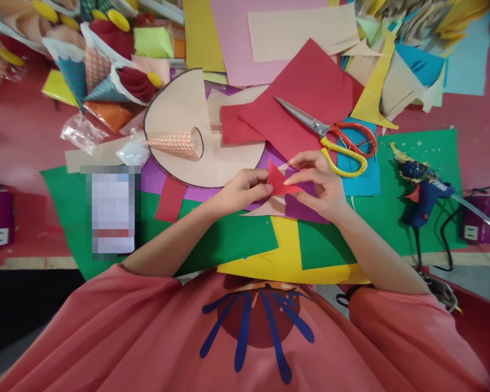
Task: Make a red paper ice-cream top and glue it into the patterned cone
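A small red piece of folded paper, roughly triangular, is held between both hands above the layered sheets. My left hand pinches its left edge between thumb and fingers. On the other side, my right hand grips its right part with the fingertips. Just beyond the right hand lie scissors with one red and one yellow handle, their blades apart. A checked paper cone rests on a large beige paper disc with a dark edge, to the far left of the hands.
Red sheets lie under the scissors. A glue gun with its cord sits on green sheet at right. A blurred phone lies at left. Several finished cones fill the back left; paper scraps pile at the back right.
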A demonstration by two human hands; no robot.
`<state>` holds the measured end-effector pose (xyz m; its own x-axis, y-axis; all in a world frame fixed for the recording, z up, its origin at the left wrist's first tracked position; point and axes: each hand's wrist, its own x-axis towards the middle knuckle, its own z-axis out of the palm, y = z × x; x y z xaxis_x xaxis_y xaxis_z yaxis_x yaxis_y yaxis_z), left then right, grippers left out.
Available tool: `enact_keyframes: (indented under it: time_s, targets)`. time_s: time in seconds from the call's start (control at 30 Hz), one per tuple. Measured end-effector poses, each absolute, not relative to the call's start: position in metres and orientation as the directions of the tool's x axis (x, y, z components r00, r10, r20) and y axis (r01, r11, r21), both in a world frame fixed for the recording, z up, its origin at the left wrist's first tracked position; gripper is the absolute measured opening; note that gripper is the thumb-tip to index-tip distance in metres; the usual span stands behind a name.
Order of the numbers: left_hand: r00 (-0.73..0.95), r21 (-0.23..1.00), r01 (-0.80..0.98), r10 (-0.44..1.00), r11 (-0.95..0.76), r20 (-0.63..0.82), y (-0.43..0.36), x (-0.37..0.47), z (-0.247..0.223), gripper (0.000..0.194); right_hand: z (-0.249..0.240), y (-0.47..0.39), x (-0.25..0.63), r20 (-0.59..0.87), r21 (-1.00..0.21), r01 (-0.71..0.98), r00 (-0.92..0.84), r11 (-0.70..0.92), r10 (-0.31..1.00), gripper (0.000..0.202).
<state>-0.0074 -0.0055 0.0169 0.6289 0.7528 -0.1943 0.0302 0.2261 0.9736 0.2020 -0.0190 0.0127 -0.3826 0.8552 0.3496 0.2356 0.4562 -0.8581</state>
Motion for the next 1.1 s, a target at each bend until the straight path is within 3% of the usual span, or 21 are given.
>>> enact_keyframes:
  time_s: [0.17, 0.37, 0.63, 0.77, 0.9, 1.1]
  targets:
    - [0.575, 0.989, 0.081, 0.804, 0.126, -0.15, -0.006, -0.008, 0.012, 0.028, 0.016, -0.021, 0.2, 0.264, -0.905, 0.236, -0.337, 0.353, 0.904, 0.005]
    - [0.52, 0.982, 0.164, 0.854, -0.091, -0.008, -0.008, -0.007, 0.011, 0.034, 0.013, -0.021, 0.199, 0.286, -0.898, 0.266, -0.253, 0.351, 0.924, 0.007]
    - [0.472, 0.938, 0.246, 0.875, -0.244, 0.104, -0.011, -0.004, 0.009, 0.03, 0.012, -0.021, 0.196, 0.288, -0.91, 0.242, -0.216, 0.338, 0.933, 0.014]
    - [0.455, 0.926, 0.255, 0.88, -0.279, 0.14, -0.011, -0.003, 0.01, 0.028, 0.01, -0.022, 0.194, 0.198, -0.951, 0.199, -0.191, 0.235, 0.961, 0.02]
    - [0.479, 0.924, 0.266, 0.869, -0.276, 0.122, -0.011, -0.003, 0.013, 0.028, 0.009, -0.023, 0.192, 0.068, -0.996, 0.053, -0.158, 0.077, 0.985, 0.032]
    - [0.465, 0.933, 0.267, 0.88, -0.241, 0.095, -0.012, -0.004, 0.014, 0.029, 0.011, -0.021, 0.19, 0.046, -0.999, -0.008, -0.146, 0.045, 0.988, 0.035]
